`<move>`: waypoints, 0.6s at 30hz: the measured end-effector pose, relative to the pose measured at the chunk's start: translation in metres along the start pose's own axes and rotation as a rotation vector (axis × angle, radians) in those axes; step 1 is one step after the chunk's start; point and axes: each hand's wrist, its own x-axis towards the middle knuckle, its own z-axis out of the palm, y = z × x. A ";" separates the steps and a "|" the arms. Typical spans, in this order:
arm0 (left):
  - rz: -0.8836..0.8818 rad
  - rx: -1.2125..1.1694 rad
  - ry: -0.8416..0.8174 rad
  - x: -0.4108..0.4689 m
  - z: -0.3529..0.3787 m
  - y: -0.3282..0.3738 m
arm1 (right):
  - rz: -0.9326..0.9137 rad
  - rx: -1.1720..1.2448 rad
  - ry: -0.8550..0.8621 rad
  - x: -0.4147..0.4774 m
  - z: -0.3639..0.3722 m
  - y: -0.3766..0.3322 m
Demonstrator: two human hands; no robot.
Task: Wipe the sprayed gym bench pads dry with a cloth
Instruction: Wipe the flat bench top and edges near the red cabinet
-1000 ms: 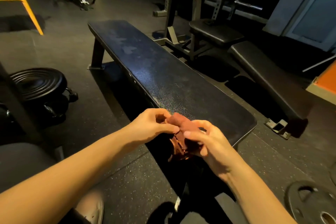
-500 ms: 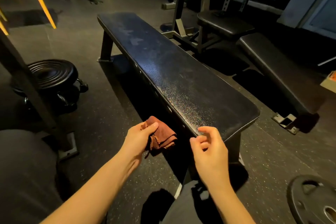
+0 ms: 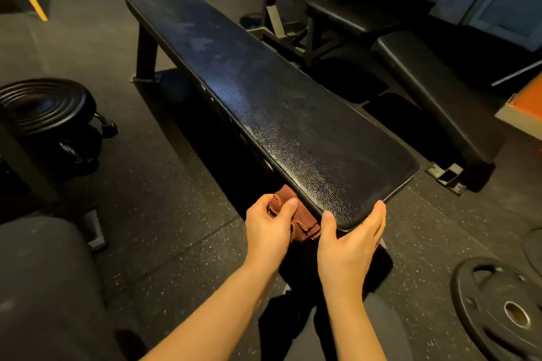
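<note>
Saw stacked plates (image 3: 44,108) far left across open speckled rubber floor (image 3: 181,214), pinched the bunched rust-brown cloth (image 3: 303,218) in the left hand (image 3: 269,226) just under the near left edge of the glistening flat bench pad (image 3: 278,114), touched its near end with the right hand (image 3: 349,240) spread wide, and noted a weight plate (image 3: 498,308) beyond.

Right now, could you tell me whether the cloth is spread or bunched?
Bunched: the left hand grips the cloth as a crumpled wad beside the bench pad, not on it.
</note>
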 end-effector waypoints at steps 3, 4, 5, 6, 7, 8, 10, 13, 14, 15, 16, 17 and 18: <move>0.081 0.041 -0.041 0.005 -0.001 0.006 | 0.003 0.037 0.040 -0.002 0.007 0.002; 0.080 0.047 -0.020 0.011 -0.002 0.008 | 0.006 0.044 0.045 -0.002 0.009 0.002; 0.065 0.032 0.026 0.021 -0.004 0.009 | 0.010 0.047 0.046 -0.003 0.011 0.002; 0.025 0.009 0.078 0.033 -0.005 0.011 | 0.016 0.045 0.046 -0.004 0.012 0.003; -0.004 -0.008 0.120 0.045 -0.007 0.011 | 0.018 0.041 0.040 -0.004 0.014 0.003; -0.017 -0.014 0.130 0.053 -0.009 0.010 | 0.013 0.035 0.035 -0.005 0.015 0.003; -0.041 -0.032 0.073 0.045 -0.007 0.007 | -0.011 0.017 0.034 -0.004 0.017 0.003; -0.007 -0.038 -0.080 -0.005 0.002 0.004 | -0.032 -0.013 0.069 -0.002 0.019 0.005; 0.030 -0.022 -0.094 -0.012 0.003 0.003 | -0.036 -0.020 0.068 -0.002 0.018 0.006; 0.042 -0.019 -0.078 -0.005 0.004 0.001 | -0.044 -0.028 0.060 -0.002 0.017 0.007; 0.029 -0.037 -0.036 0.010 0.003 -0.003 | -0.055 -0.038 0.048 -0.002 0.014 0.009; -0.004 -0.078 0.024 0.028 0.001 -0.003 | -0.066 -0.050 0.033 -0.002 0.012 0.010; -0.022 -0.096 0.074 0.046 -0.001 -0.004 | -0.073 -0.061 0.021 -0.002 0.010 0.011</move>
